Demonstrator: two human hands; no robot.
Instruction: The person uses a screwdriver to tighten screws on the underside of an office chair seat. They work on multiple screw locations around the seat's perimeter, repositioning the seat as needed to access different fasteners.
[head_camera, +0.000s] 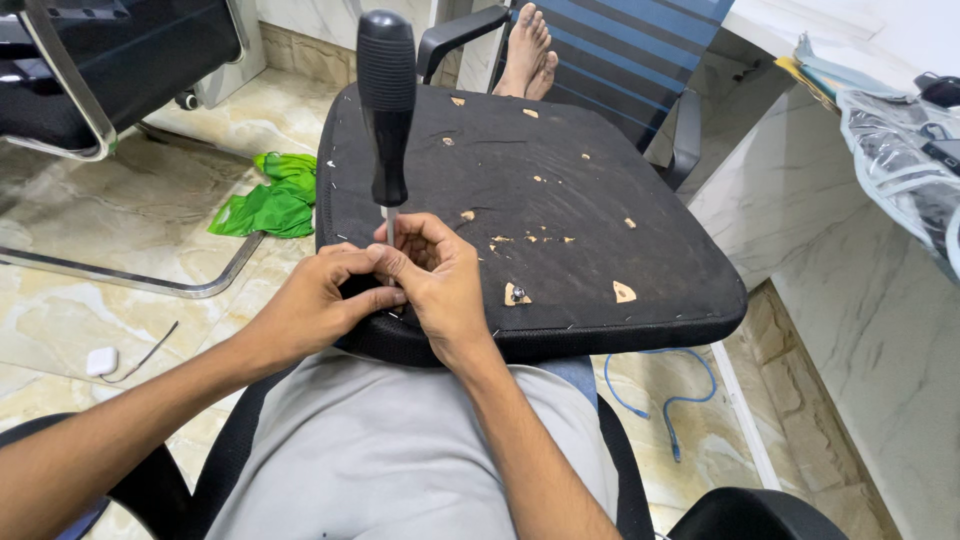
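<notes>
Screwdriver (387, 105) upright, shaft pinched in my right hand (437, 280); left hand (315, 305) closed beside it on seat (560, 200) edge. Tip may slip and jab my fingers (385, 262) if the shaft tilts.

One screwdriver (387, 110), one seat cushion (560, 200), two hands: left hand (320, 305), right hand (435, 275), one green cloth (270, 200).

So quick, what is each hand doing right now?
Left hand: closed, fingers pinched at the base of the screwdriver shaft, on the seat cushion.
Right hand: closed around the same spot by the shaft.
</notes>
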